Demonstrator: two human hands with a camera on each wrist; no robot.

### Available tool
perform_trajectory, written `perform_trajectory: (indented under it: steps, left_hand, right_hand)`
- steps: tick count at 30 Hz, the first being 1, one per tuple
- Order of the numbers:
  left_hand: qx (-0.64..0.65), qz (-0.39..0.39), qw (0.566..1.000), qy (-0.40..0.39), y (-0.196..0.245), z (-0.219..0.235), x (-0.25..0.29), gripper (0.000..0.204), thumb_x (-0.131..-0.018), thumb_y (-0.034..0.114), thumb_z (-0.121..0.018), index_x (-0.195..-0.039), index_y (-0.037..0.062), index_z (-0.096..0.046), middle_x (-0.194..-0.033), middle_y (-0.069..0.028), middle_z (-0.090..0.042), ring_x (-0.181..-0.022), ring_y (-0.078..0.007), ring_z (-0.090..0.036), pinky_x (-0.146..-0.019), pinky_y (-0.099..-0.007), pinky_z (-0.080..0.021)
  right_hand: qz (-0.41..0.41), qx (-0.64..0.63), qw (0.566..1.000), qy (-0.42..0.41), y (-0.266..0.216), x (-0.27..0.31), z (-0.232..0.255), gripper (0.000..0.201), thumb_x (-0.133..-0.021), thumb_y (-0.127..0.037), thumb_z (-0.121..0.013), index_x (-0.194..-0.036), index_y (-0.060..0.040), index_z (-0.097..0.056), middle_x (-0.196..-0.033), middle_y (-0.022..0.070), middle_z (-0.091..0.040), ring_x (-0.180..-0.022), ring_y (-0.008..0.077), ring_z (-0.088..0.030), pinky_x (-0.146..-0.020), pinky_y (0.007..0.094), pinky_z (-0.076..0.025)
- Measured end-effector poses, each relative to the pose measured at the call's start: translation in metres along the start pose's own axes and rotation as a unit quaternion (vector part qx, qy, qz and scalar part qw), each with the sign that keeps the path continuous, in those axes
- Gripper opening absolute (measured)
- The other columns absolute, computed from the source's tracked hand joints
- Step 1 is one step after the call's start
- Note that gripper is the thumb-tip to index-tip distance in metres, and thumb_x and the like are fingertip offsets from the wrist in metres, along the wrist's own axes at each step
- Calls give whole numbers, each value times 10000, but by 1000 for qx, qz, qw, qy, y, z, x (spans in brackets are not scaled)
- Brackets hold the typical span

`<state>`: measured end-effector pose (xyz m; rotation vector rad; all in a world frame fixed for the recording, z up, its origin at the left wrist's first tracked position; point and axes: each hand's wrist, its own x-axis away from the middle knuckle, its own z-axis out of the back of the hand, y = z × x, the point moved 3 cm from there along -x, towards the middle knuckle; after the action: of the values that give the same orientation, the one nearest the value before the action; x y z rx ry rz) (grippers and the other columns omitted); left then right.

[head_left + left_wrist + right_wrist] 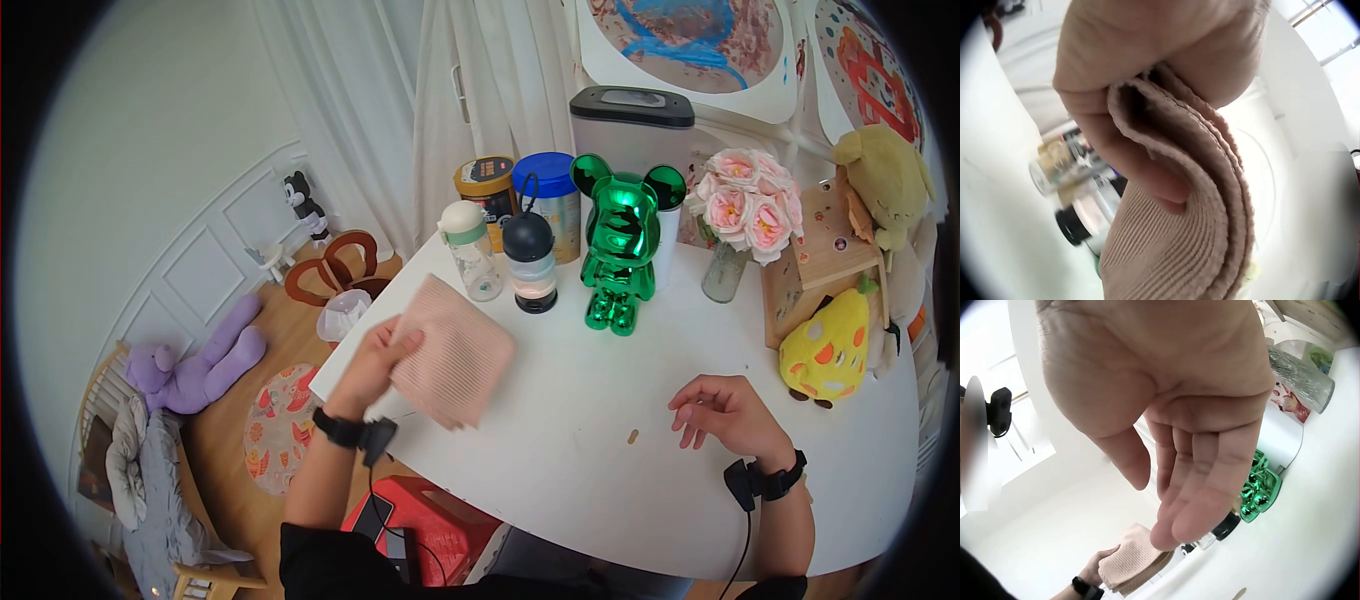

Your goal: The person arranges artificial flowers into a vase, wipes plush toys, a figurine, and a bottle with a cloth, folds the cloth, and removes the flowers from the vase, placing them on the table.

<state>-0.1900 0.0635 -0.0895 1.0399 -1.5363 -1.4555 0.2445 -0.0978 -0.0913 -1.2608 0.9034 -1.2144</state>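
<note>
A folded pink ribbed cloth (452, 350) is pinched at its left edge by the left hand (372, 365), over the table's left part. In the left wrist view, the fingers of the left hand (1154, 69) curl round the layered edge of the cloth (1172, 231). The right hand (732, 415) hovers above the right part of the table, relaxed and holding nothing. The right wrist view shows the right hand (1172, 412) with its fingers loosely bent and the thumb apart, and the cloth (1135, 559) farther off.
On the white table (600, 500) stand a shiny green bear figure (622, 245), a dark-topped container (530, 265), a clear bottle (472, 255), tins, a flower vase (724, 275) and a yellow plush (826, 345). A small brown piece (633, 437) lies near the front. A red stool (440, 515) is below.
</note>
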Motion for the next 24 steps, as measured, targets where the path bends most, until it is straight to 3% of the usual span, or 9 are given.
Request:
perform_trajectory:
  steps: [3,4,5,7,8,9,11,15,24]
  left_hand:
    - [-270,77,946,163,-6,88,-31,441,-959,229,-682,-1284,-46,-568,-1101,-112,-715,-937,-180,-704,-802,-297,-552]
    - [-537,32,806,248,-10,106,-32,489,-940,215,-678,-1331,-38,-530,-1188,-201,-672,-1046,-291,-680,-888,-377,-532]
    - [-536,30,806,250,-9,102,-30,489,-940,215,-678,-1331,-38,-530,-1188,-201,-672,-1046,-291,-680,-888,-377,-532]
    - [-669,-137,713,160,-3,83,-28,522,-925,220,-684,-1359,-10,-510,-1299,-242,-603,-1205,-358,-590,-1015,-426,-462]
    - [-546,-106,829,58,-31,101,-41,589,-966,360,-631,-1451,75,-458,-1479,-249,-466,-1383,-433,-415,-1134,-497,-342]
    - [-546,-102,830,58,-35,95,-42,589,-966,360,-631,-1451,75,-458,-1479,-249,-466,-1383,-433,-415,-1134,-497,-342]
    - [-615,50,787,20,-57,81,-47,711,-982,538,-536,-1550,156,-343,-1599,-239,-304,-1453,-514,-266,-1171,-598,-237]
    - [-675,157,721,-1,-67,80,-72,788,-971,635,-451,-1612,259,-188,-1667,-218,-111,-1509,-514,-83,-1176,-669,-96]
    - [-687,140,713,-4,-89,92,-141,795,-977,620,-413,-1628,299,-87,-1685,-190,-39,-1539,-448,-15,-1186,-642,-11]
  right_hand:
    - [-33,-1,998,-50,23,-11,-4,160,-983,-71,-615,-1121,4,-647,-915,58,-704,-780,131,-684,-682,277,-553]
    - [-28,10,997,-74,34,-14,-4,171,-986,-62,-611,-1144,-2,-640,-939,60,-703,-825,137,-685,-720,281,-553]
    - [-21,21,995,-96,42,-17,-4,186,-988,-52,-607,-1167,-9,-634,-962,61,-701,-871,143,-686,-758,285,-553]
    - [-35,39,992,-111,53,-19,-5,208,-985,-47,-608,-1189,-12,-627,-975,57,-699,-891,140,-675,-779,284,-541]
    - [-53,55,989,-129,58,-19,-7,231,-981,-42,-608,-1211,-16,-620,-988,53,-696,-911,137,-663,-799,282,-530]
    - [-56,54,988,-131,59,-20,-6,231,-981,-42,-608,-1211,-16,-620,-988,53,-696,-911,137,-663,-799,282,-530]
    - [-93,14,986,-140,60,-22,-4,270,-976,-46,-614,-1245,-21,-609,-991,49,-694,-907,134,-655,-783,279,-527]
    - [-101,12,983,-152,62,-23,-1,294,-986,-125,-628,-1263,-31,-599,-1015,38,-676,-913,118,-638,-780,276,-518]
    - [-65,20,977,-202,79,-29,5,332,-1014,-115,-556,-1331,-15,-541,-1071,50,-668,-953,138,-649,-796,290,-532]
